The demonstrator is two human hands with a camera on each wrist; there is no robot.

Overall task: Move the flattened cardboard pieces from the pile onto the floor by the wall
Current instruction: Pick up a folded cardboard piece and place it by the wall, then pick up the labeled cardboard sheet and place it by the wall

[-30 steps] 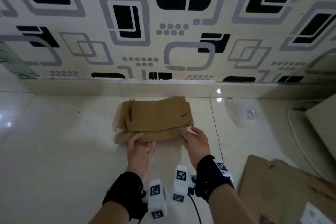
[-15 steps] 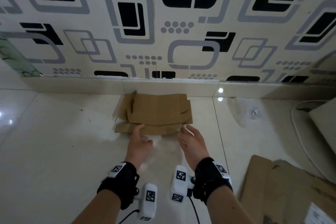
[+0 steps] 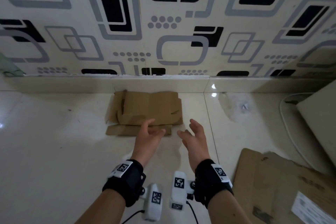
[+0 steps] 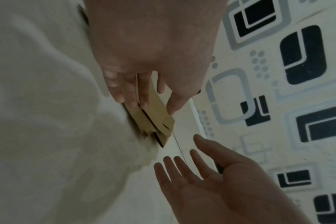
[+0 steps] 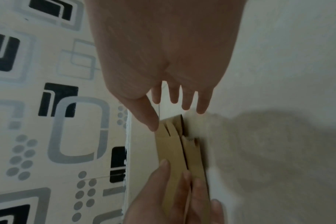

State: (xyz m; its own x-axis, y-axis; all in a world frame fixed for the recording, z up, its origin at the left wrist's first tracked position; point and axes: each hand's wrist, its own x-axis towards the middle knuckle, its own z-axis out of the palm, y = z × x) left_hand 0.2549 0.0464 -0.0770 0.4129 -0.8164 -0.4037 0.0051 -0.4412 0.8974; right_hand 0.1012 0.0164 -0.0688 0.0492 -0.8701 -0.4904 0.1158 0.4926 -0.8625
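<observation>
Cardboard pieces [image 3: 149, 109] flat by wall [image 3: 163, 23]; left hand [image 3: 148, 137], right hand [image 3: 195, 137] spread, empty; pile [image 3: 276, 183] right

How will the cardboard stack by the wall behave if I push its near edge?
The cardboard stack looks thin and flat, so probably light, sliding easily on the glossy floor. Its layers sit offset with loose flaps, so they may shift separately. It is near the baseboard, which would likely stop it.

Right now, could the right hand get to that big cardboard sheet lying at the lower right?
Probably yes. The right hand is open and holding nothing, and only bare floor lies between it and the big cardboard sheet.
</observation>
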